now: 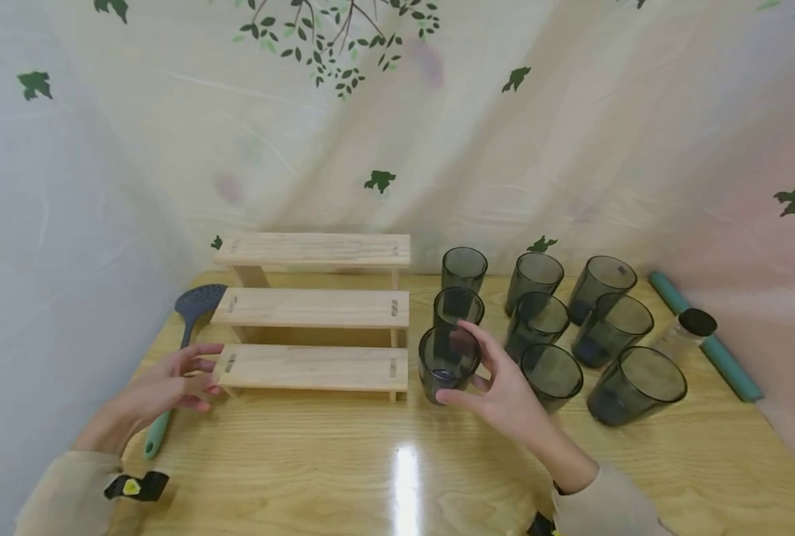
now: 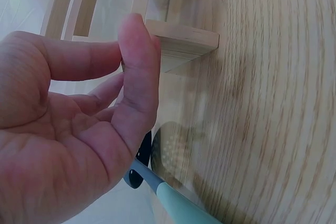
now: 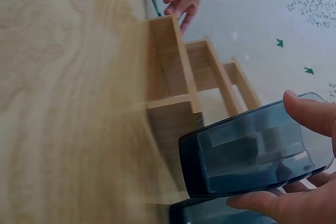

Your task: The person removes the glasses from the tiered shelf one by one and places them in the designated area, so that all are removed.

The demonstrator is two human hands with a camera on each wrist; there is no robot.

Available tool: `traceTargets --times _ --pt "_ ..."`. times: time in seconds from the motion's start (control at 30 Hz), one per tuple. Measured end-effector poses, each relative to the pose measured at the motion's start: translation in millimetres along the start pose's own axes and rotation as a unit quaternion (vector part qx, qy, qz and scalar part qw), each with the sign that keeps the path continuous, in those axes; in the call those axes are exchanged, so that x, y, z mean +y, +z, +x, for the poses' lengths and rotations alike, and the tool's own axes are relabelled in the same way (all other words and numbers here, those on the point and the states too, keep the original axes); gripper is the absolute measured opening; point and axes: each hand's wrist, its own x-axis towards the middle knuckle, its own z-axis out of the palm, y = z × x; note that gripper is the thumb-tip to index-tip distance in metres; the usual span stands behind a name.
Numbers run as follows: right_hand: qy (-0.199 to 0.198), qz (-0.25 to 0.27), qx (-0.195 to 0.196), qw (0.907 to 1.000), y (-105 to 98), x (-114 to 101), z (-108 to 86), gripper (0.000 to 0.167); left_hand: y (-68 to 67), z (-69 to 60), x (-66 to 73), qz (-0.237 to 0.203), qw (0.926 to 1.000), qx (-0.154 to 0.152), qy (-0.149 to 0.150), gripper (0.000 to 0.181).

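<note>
My right hand (image 1: pixel 505 391) grips a dark, see-through drinking glass (image 1: pixel 449 365), thumb on the near side and fingers on the far side. The glass is nearly upright, just right of a three-step wooden shelf (image 1: pixel 317 368); whether its base touches the table cannot be told. Close behind it stands another tinted glass (image 1: pixel 459 305). In the right wrist view, the held glass (image 3: pixel 247 150) overlaps a second one beside it. My left hand (image 1: pixel 173 380) is at the left end of the lowest step, fingers loosely bent; in the left wrist view, nothing shows between its thumb and fingers (image 2: pixel 139 72).
More tinted glasses (image 1: pixel 538 324) stand in rows at the right. Beyond them are a black-capped clear jar (image 1: pixel 682 335) and a green roll (image 1: pixel 732 368). A slotted turner (image 1: pixel 188 320) with a green handle lies left of the shelf. A patterned cloth (image 1: pixel 344 149) hangs behind.
</note>
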Motion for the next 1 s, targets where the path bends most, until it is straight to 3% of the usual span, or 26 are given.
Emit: traceTargets --times 0.4,0.83,1.0 --pt "0.040 0.008 -0.003 0.9992 -1 19 -5.1 0.095 0.3 0.9 0.3 -0.002 1.0000 -0.002 0.005 0.067" --pt "0.028 0.015 -0.018 0.9993 -7 24 -2.9 0.093 0.7 3.9 1.2 0.001 1.0000 -0.001 0.006 0.067" --pt "-0.004 -0.061 -0.020 0.9979 -7 12 -9.5 0.099 2.4 7.6 3.8 0.018 0.9998 -0.007 0.000 0.065"
